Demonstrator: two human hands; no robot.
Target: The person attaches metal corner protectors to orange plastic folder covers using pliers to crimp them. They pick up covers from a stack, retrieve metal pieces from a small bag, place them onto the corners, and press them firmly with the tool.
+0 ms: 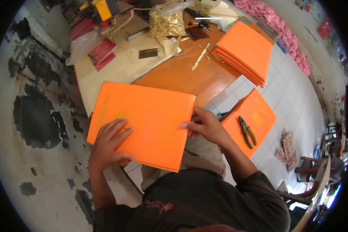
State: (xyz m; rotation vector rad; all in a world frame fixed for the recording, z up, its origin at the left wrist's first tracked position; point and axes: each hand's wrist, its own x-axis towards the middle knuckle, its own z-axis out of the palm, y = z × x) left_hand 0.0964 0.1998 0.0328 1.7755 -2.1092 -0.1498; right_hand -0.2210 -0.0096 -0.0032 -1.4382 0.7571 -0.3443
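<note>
"What stood around you?"

"On my left I had a wall [5,112] with dark flaking patches; ahead, red booklets [101,53] lay on a cream sheet [121,66], a yellow-and-black object [103,9] beyond."

"And to your right?"

"I saw pink bundles [276,29] heaped along another wall [317,42], and reddish patterned pieces [289,150] lying on the white tiled floor [294,102]."

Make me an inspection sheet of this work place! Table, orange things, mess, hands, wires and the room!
Surface: brown table, partly covered by a cream sheet.
Job's things: orange folder in hand; far orange stack; near orange stack with green-handled pliers on it.
Clutter: bag of gold-coloured pieces, gold strip, red booklets.
Hands: left hand spread on the folder; right hand pinching its right edge.
Cables: pale cord-like loop, back left; unclear if a cable.
Surroundings: patchy wall, tiled floor.
</note>
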